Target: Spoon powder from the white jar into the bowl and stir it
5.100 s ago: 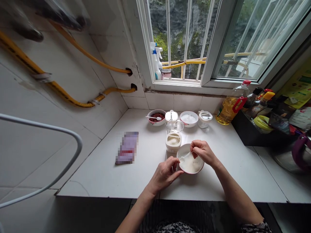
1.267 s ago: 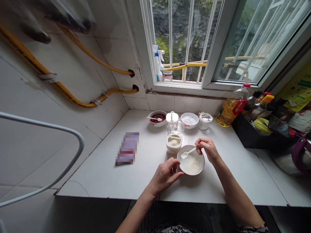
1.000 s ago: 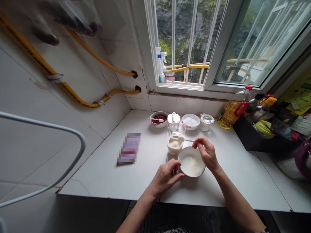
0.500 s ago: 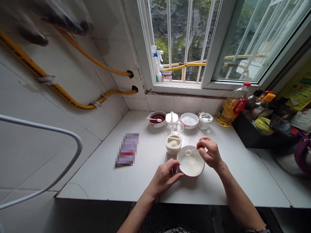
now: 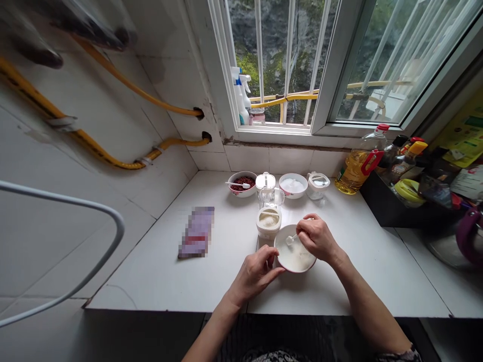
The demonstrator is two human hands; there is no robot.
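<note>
A white bowl (image 5: 292,262) with a pinkish outer rim stands near the counter's front and holds pale, whitish contents. My left hand (image 5: 258,269) grips its left edge between thumb and fingers. Above the bowl, my right hand (image 5: 316,236) is closed round the handle of a small white spoon (image 5: 290,241), whose head is over the bowl's far left part. Just behind the bowl stands a small seasoning jar (image 5: 268,223) with its clear lid raised and pale granules inside.
Along the back are a bowl of dark red beans (image 5: 241,190) with a spoon across it, a bowl of white powder (image 5: 293,187) and two lidded jars. A purple packet (image 5: 196,232) lies left. An oil bottle (image 5: 352,168) and a black box of bottles (image 5: 385,206) stand right.
My right hand has moved left and slightly down over the bowl, bringing the spoon's head a little lower. My left hand keeps its grip on the bowl's edge.
</note>
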